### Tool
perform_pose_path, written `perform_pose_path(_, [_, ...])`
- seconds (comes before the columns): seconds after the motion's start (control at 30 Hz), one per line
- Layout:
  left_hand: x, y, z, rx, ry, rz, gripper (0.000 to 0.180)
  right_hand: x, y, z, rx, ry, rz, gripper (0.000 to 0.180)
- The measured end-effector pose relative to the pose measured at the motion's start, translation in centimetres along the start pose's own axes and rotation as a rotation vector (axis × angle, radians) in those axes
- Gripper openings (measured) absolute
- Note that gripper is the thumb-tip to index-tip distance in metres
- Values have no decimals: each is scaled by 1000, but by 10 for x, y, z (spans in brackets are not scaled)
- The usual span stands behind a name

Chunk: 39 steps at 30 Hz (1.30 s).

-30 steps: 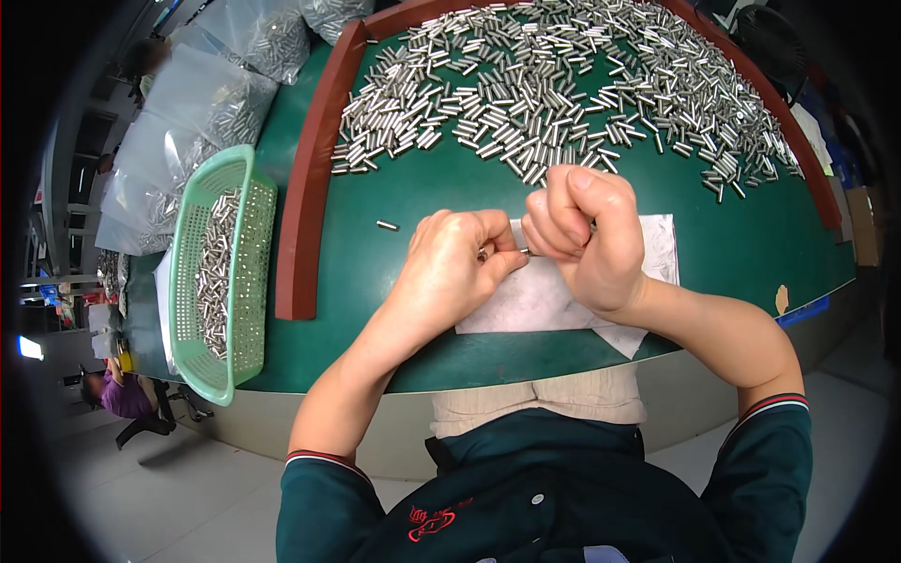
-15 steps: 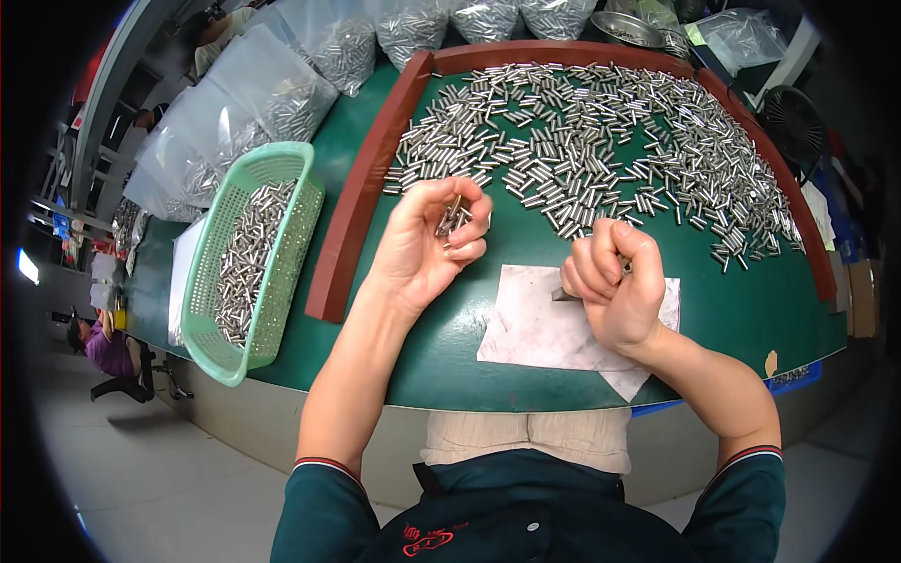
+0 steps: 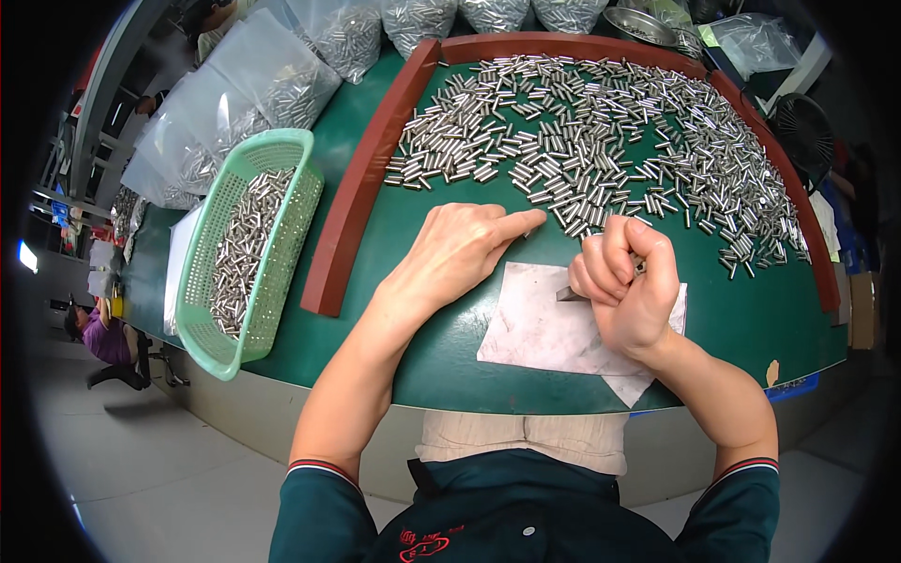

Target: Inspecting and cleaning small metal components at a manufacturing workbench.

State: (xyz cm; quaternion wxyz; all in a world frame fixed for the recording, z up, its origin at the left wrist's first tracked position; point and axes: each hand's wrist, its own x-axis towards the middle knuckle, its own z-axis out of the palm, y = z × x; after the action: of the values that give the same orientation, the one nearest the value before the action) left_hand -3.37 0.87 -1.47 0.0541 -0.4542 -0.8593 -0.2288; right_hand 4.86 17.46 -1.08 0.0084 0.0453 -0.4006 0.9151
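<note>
**Work lightly at the near edge of the metal pins [image 3: 582,178]**

Leave the stained pale sheet [image 3: 526,328] flat on the green tabletop [image 3: 441,380], beneath the right hand [image 3: 629,281]. Hold that right hand steady, curled into a fist around a dark grey piece [image 3: 570,294], partly poking out on the left side. With the left hand [image 3: 452,251], back upward, index finger stretched out, work along the near fringe of the spread, just beyond the fingertip. Better to pick off loose outliers and slide gently than to dig in and scatter the heap. Mind the red-brown rail [image 3: 366,188] left of the spread, and past it the green basket [image 3: 282,272] with more pins inside; lift over rather than drag across.

Impossible to see inside the right fist, or to judge the full shape of the grey piece. Cannot see under the left palm — cannot tell pinching from mere pointing, nor touch from a slight gap at the nearest pins. Farther off, note clear bags [image 3: 343,38] of similar pins, some cut off by the top edge, and a dark fan [image 3: 802,131], dim at the right. At far left, make out 1 person in purple [image 3: 105,338] — too small to read any handwork.
</note>
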Motion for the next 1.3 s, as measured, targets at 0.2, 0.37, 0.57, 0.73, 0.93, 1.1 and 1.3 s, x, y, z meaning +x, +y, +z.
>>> perform_pose_path(0.2, [0, -1, 4, 11, 51, 43, 15, 0, -2, 0, -23, 2, 14, 35])
perform_pose_path(0.37, [1, 4, 3, -19, 14, -13, 11, 2, -2, 0, -64, 25, 32, 36])
perform_pose_path(0.57, [-1, 7, 2, -19, 15, 11, 8, 2, -3, 1, 1, 18, 19, 33])
perform_pose_path(0.73, [-10, 36, -7, -313, -173, -78, 9, 0, -2, -2, 7, 34, -7, 34])
perform_pose_path(0.93, [-13, 39, -1, -279, -222, -69, 11, 0, -6, -1, 45, 44, -76, 31])
perform_pose_path(1.1, [-11, 40, -1, -279, -224, -89, 10, -1, -4, -2, 38, 47, -48, 31])
perform_pose_path(1.3, [-10, 39, 0, -265, -237, -100, 10, -1, -6, 0, -3, 61, -38, 34])
